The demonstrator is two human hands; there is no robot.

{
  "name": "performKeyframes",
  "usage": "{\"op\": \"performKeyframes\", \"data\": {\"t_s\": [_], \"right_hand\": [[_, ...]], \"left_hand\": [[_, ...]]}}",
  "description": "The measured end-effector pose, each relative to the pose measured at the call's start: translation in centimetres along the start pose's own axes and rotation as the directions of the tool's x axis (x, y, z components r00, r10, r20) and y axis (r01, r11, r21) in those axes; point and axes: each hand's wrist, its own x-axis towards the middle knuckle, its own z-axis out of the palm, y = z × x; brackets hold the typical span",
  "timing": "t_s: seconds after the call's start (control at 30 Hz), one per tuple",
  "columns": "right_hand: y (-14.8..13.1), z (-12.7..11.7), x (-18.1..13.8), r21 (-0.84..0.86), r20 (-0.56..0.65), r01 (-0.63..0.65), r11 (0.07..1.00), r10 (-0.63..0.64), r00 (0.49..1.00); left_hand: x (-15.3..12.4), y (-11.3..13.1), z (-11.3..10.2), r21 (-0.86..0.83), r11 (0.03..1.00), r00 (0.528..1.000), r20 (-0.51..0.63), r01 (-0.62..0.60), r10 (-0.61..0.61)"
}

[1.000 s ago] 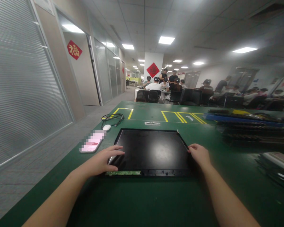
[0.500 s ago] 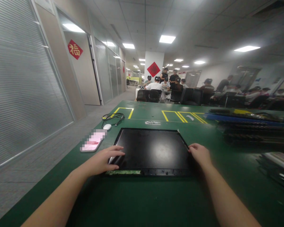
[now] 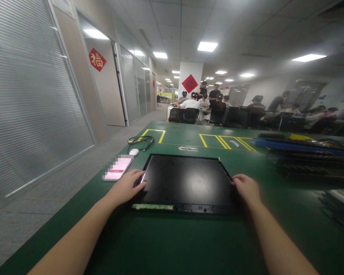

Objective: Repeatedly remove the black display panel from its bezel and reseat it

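So the black screen panel [image 3: 186, 181] is lying flat on the green table [image 3: 174, 244], square in front of the person, one hand per side. The left hand [image 3: 127, 187] has its thumb and fingers apart at the left edge, while the right hand [image 3: 247, 189] has its fingers bunched together at the right edge; honestly can't tell if those are clamped on the rim or just touching, the underside's hidden. My worry would be uneven lifting: if one side comes up first, a panel this wide and thin could twist or slip out at the corner. Pressing a thumb into the face could mark it too, and the bare green circuit strip [image 3: 152, 206] along the near edge looks like the bit to snag or knock. Looks-wise it's dark and glossy, with a hazy light reflection right of centre and a slim black frame. Up and left there's a phone [image 3: 118, 169], a small white oval thing [image 3: 134, 152] and a coiled black cable [image 3: 141, 138]; off right, a blurry dark stack [image 3: 300, 160].
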Motion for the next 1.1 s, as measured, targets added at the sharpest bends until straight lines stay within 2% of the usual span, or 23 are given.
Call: {"op": "performKeyframes", "data": {"t_s": [0.13, 0.23, 0.47, 0.67, 0.77, 0.9, 1.0, 1.1], "right_hand": [[-0.3, -0.2, -0.1, 0.044, -0.041, 0.009, 0.999, -0.007, 0.999], [-0.2, -0.1, 0.0, 0.019, -0.076, 0.028, 0.999, -0.027, 0.997], [0.0, 0.5, 0.0, -0.035, -0.079, 0.094, 0.995, -0.096, 0.992], [-0.5, 0.8, -0.2, -0.024, -0.073, 0.244, 0.970, -0.245, 0.967], [-1.1, 1.1, -0.6, -0.024, -0.052, 0.376, 0.926, -0.377, 0.925], [-2.4, 1.9, -1.6, -0.014, -0.016, 0.582, 0.813, -0.582, 0.813], [-3.2, 2.6, -2.5, 0.012, 0.047, 0.664, 0.747, -0.664, 0.746], [-3.4, 2.9, -2.8, 0.023, 0.081, 0.683, 0.730, -0.682, 0.727]], "left_hand": [[0.3, -1.0, 1.0, 0.060, 0.992, 0.991, 0.069, 0.106, -0.111], [0.5, -1.4, 1.5, 0.083, 0.987, 0.987, 0.067, 0.140, -0.146], [0.6, -1.7, 1.7, 0.067, 0.988, 0.989, 0.043, 0.139, -0.142], [0.9, -1.7, 1.8, 0.002, 0.992, 0.992, -0.003, 0.129, -0.129], [1.0, -1.6, 1.7, -0.053, 0.990, 0.991, -0.027, 0.129, -0.130], [1.1, -1.2, 1.3, -0.152, 0.978, 0.987, -0.053, 0.141, -0.151], [1.1, -0.9, 0.7, -0.234, 0.957, 0.978, -0.070, 0.173, -0.194], [0.9, -0.2, 0.2, -0.337, 0.915, 0.963, -0.071, 0.224, -0.262]]}}
